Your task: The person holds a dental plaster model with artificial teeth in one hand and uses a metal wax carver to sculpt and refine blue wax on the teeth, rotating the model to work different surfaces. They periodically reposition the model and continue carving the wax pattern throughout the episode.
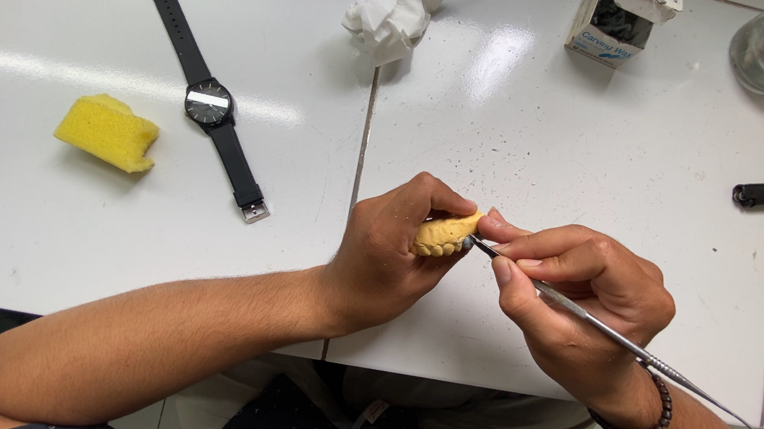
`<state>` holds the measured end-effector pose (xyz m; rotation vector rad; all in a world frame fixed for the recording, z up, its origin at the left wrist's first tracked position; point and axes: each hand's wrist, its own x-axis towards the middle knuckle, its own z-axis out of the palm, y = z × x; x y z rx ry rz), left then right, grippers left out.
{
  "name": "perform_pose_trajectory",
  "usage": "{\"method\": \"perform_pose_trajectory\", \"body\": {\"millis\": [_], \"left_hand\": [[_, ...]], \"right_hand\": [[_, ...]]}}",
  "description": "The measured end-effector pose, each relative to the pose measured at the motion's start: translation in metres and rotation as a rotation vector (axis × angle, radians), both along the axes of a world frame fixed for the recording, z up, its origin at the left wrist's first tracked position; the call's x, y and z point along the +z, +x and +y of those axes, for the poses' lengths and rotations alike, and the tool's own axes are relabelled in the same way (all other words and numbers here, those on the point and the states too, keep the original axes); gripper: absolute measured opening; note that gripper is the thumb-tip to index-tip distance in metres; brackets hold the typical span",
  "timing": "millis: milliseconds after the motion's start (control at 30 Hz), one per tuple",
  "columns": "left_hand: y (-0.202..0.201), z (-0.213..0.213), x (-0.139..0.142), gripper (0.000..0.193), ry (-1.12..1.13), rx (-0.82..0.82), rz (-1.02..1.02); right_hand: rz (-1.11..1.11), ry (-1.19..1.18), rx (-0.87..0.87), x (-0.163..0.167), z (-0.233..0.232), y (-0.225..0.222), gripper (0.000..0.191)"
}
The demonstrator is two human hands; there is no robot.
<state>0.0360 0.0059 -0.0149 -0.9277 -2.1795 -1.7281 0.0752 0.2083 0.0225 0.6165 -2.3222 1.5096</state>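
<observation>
Right hand (583, 300) pinches a thin metal carving tool (613, 335), tip touching the yellow tooth model (445, 235) gripped in left hand (392, 249) over the tabletop's (553, 148) near edge; carving looks underway, unfinished.

Both bare forearms come up from the bottom of the frame and meet at its centre. The left hand (393, 245) is curled shut, knuckles up, thumb lying along the top. The right hand (584, 295), just right of centre, pinches with thumb and forefinger, fingertips (502, 269) pointing left and nearly touching the left hand; its wrist bends toward the lower right.
</observation>
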Motion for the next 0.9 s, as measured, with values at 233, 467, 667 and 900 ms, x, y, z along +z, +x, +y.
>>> {"method": "perform_pose_trajectory", "body": {"millis": [233,467,667,900], "left_hand": [[0.000,-0.001,0.000,0.029,-0.005,-0.001,-0.008],[-0.001,-0.001,-0.001,0.027,-0.017,-0.004,-0.029],[-0.004,0.000,0.004,0.032,0.025,-0.025,-0.092],[-0.010,-0.002,0.013,0.043,0.072,-0.199,-0.657]], "right_hand": [[-0.029,0.001,0.005,0.002,0.000,0.000,0.019],[-0.032,-0.014,-0.003,0.001,-0.002,0.000,0.018],[-0.062,-0.097,0.067,-0.006,0.005,-0.001,0.016],[-0.219,-0.538,0.048,-0.019,0.030,-0.031,0.006]]}}
